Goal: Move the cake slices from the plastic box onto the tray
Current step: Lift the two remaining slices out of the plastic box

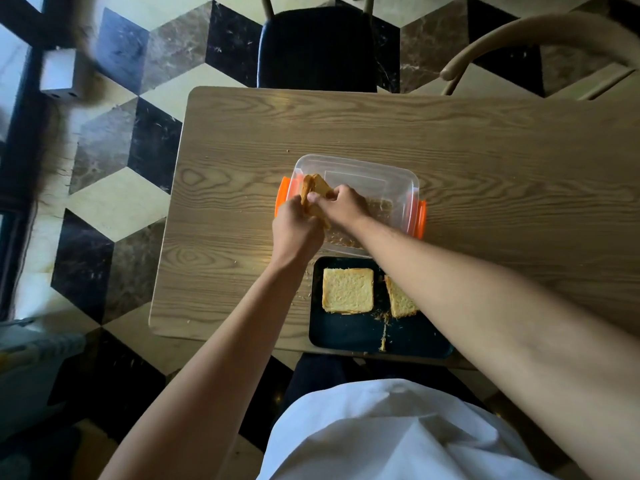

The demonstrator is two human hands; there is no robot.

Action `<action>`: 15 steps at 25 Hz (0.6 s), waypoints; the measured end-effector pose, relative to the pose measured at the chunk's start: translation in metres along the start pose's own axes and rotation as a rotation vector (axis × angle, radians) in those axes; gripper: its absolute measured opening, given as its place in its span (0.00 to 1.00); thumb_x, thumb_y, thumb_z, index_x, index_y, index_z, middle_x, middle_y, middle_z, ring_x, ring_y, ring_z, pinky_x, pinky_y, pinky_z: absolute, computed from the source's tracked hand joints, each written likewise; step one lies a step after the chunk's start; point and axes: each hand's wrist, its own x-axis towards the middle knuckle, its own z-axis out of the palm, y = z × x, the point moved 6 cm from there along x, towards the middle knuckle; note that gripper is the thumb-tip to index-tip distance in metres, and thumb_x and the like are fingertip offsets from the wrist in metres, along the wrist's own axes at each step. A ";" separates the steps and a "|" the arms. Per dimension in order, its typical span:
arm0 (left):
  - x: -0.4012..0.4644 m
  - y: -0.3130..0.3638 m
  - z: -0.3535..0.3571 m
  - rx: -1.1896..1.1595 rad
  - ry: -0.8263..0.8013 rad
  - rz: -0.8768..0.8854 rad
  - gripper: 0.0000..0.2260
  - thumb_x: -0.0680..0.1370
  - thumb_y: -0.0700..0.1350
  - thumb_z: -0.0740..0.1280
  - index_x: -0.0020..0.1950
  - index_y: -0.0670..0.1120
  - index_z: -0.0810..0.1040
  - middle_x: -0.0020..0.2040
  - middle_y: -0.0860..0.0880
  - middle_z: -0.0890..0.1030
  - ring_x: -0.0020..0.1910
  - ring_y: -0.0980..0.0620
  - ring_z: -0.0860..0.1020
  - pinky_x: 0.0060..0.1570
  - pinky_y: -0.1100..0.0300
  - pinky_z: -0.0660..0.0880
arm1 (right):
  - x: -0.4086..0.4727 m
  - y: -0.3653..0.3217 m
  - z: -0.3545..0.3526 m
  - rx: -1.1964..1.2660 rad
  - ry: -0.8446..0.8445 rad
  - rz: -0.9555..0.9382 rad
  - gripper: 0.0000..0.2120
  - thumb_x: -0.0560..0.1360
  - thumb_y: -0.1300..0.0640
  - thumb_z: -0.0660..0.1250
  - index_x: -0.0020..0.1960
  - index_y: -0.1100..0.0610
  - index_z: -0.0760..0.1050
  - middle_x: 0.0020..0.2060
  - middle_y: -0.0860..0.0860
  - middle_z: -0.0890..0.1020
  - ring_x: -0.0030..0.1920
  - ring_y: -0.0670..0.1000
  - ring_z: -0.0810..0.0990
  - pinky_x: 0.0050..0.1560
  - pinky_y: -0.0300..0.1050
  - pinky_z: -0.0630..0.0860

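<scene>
Head view: two cake slices already lie flat on the dark tray [346, 336] at the near edge of the tabletop [485, 161], one square slice [347, 290] on the left and a second slice [398, 301] partly hidden under the right forearm. A third slice [313, 192] is being lifted at the left end of the clear plastic box [391, 178], just beyond the tray. Left hand [298, 230] and right hand [341, 202] both close their grip on it. Otherwise the box seems to hold only crumbs, so this looks like the last transfer.
</scene>
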 end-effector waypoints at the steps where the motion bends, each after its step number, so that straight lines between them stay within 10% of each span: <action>1: 0.000 0.001 0.000 0.001 0.007 0.015 0.07 0.74 0.41 0.60 0.40 0.45 0.77 0.31 0.52 0.76 0.30 0.55 0.73 0.27 0.64 0.66 | 0.003 0.000 0.006 0.011 -0.001 0.008 0.29 0.72 0.39 0.70 0.62 0.60 0.72 0.57 0.57 0.81 0.55 0.58 0.80 0.54 0.49 0.76; 6: -0.003 0.011 0.004 0.177 -0.015 0.128 0.07 0.77 0.41 0.61 0.41 0.51 0.72 0.32 0.57 0.74 0.30 0.60 0.73 0.24 0.70 0.64 | -0.003 0.008 0.010 0.134 0.021 0.024 0.29 0.72 0.43 0.72 0.65 0.60 0.71 0.58 0.56 0.80 0.54 0.56 0.80 0.52 0.48 0.76; 10: 0.003 0.015 0.019 0.488 -0.075 0.189 0.08 0.78 0.39 0.59 0.54 0.39 0.74 0.48 0.40 0.81 0.49 0.38 0.76 0.46 0.53 0.69 | -0.008 0.014 -0.009 0.168 0.058 0.036 0.24 0.73 0.46 0.71 0.63 0.58 0.72 0.53 0.54 0.81 0.47 0.51 0.79 0.41 0.42 0.72; 15: 0.012 0.019 0.028 0.624 -0.034 0.186 0.25 0.76 0.43 0.66 0.71 0.38 0.66 0.65 0.35 0.74 0.65 0.36 0.71 0.58 0.47 0.71 | -0.011 0.028 -0.030 0.117 0.112 0.093 0.16 0.73 0.52 0.67 0.57 0.58 0.74 0.49 0.57 0.83 0.46 0.57 0.82 0.45 0.51 0.80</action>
